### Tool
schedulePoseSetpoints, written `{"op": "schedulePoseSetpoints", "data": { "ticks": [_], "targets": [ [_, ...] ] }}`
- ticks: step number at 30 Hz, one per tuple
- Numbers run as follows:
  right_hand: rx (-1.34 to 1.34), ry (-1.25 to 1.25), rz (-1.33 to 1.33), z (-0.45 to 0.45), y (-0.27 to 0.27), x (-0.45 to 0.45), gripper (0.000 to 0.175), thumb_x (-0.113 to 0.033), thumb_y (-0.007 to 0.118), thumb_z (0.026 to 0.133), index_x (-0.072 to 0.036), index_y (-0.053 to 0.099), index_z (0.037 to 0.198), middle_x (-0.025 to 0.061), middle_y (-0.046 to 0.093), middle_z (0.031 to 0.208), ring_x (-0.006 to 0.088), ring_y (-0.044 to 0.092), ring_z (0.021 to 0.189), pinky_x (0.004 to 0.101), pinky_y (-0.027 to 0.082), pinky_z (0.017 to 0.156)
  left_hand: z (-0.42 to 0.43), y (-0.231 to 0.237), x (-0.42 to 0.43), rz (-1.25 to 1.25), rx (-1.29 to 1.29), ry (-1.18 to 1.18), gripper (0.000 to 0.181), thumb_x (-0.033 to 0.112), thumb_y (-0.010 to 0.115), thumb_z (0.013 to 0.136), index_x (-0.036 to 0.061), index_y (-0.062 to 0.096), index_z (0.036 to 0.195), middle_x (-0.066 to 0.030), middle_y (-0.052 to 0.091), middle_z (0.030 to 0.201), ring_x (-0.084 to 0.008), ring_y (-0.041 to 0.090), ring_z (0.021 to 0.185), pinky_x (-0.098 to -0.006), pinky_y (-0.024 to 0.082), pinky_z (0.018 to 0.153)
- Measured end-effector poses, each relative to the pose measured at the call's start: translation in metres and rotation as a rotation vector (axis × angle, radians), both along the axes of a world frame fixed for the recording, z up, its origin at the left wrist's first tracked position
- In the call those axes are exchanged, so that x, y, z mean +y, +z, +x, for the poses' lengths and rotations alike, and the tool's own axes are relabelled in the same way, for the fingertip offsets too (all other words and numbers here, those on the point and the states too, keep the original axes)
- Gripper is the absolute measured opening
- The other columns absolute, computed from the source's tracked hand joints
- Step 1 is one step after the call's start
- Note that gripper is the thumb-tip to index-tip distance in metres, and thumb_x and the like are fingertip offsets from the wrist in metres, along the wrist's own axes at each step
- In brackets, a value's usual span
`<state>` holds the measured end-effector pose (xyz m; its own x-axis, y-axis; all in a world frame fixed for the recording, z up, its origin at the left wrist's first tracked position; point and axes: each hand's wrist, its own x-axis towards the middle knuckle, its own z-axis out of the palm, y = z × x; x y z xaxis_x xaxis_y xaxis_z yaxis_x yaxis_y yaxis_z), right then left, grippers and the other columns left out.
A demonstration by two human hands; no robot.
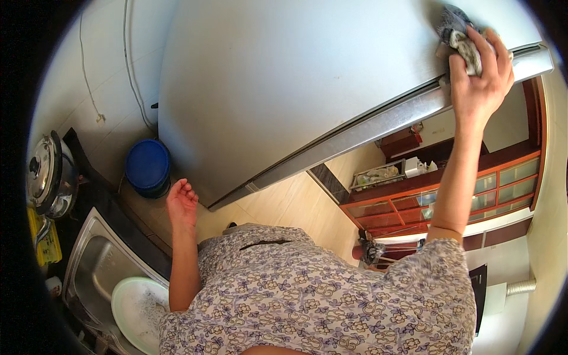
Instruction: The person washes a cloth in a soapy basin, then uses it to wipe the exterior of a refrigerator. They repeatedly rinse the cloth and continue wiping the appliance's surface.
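Note:
My right hand (481, 82) is raised at the upper right, its fingers closed around a crumpled grey and white cloth (466, 49). The cloth is pressed against the side panel of a refrigerator (288, 88), close to the silver edge of its door (377, 128). Lower left, my left hand (182, 202) hangs beside the bottom of the panel, with fingers loosely curled and nothing seen in it.
A blue lidded bucket (147, 167) stands on the floor by the wall. At the left, a counter carries a steel pot (46, 173) and a steel sink (100, 262) holding a sudsy pale green basin (142, 310). Wood-framed glass cabinets (483, 191) stand behind, right.

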<state>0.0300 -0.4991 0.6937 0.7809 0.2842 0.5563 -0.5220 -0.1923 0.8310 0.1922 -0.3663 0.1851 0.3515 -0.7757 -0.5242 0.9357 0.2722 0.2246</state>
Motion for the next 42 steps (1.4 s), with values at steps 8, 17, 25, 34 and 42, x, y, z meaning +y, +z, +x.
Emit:
{"op": "schedulePoseSetpoints", "data": {
  "ticks": [8,17,25,34,42],
  "targets": [
    [0.598,0.028,0.849,-0.094,-0.263,-0.009,0.019,-0.010,0.059,0.067,-0.014,0.062,0.085,0.0046,0.059,0.094,0.0220,0.054,0.101,0.0399,0.044,0.085,0.000,-0.004,-0.002,0.004,-0.007,-0.017,0.010,0.018,0.054,0.084,0.0088,0.059,0.086,0.0016,0.054,0.071,-0.0109,0.046,0.060,-0.0241,0.037,0.057],
    [-0.307,0.197,0.297,-0.074,0.041,-0.010,0.017,-0.016,0.062,0.064,-0.015,0.063,0.081,-0.0014,0.063,0.082,0.0169,0.057,0.083,0.0297,0.044,0.072,0.002,0.002,-0.010,-0.033,-0.035,-0.055,0.010,0.018,0.055,0.083,0.0080,0.058,0.085,0.0016,0.054,0.071,-0.0107,0.046,0.060,-0.0237,0.037,0.058],
    [0.443,0.018,0.790,-0.086,-0.272,-0.012,0.021,-0.012,0.062,0.065,-0.015,0.061,0.086,0.0033,0.058,0.094,0.0234,0.055,0.084,0.0376,0.045,0.069,0.000,0.015,-0.017,-0.006,-0.046,-0.053,0.010,0.017,0.054,0.084,0.0074,0.058,0.084,0.0002,0.054,0.070,-0.0110,0.046,0.059,-0.0245,0.037,0.057],
    [0.215,0.154,0.251,-0.005,0.001,-0.036,0.018,-0.007,0.056,0.071,-0.012,0.059,0.088,0.0060,0.062,0.085,0.0219,0.057,0.084,0.0402,0.045,0.073,0.018,-0.009,-0.013,0.010,-0.029,0.036,0.011,0.022,0.056,0.082,0.0112,0.058,0.083,0.0008,0.054,0.070,-0.0097,0.047,0.059,-0.0230,0.037,0.054],
    [0.457,-0.199,0.419,0.066,-0.123,-0.052,0.024,-0.007,0.054,0.069,-0.008,0.055,0.093,0.0092,0.056,0.098,0.0235,0.051,0.095,0.0441,0.038,0.095,0.013,0.010,-0.039,-0.063,-0.018,-0.025,0.012,0.022,0.054,0.082,0.0103,0.057,0.082,0.0008,0.053,0.069,-0.0103,0.047,0.059,-0.0238,0.038,0.053]
  ]
}}
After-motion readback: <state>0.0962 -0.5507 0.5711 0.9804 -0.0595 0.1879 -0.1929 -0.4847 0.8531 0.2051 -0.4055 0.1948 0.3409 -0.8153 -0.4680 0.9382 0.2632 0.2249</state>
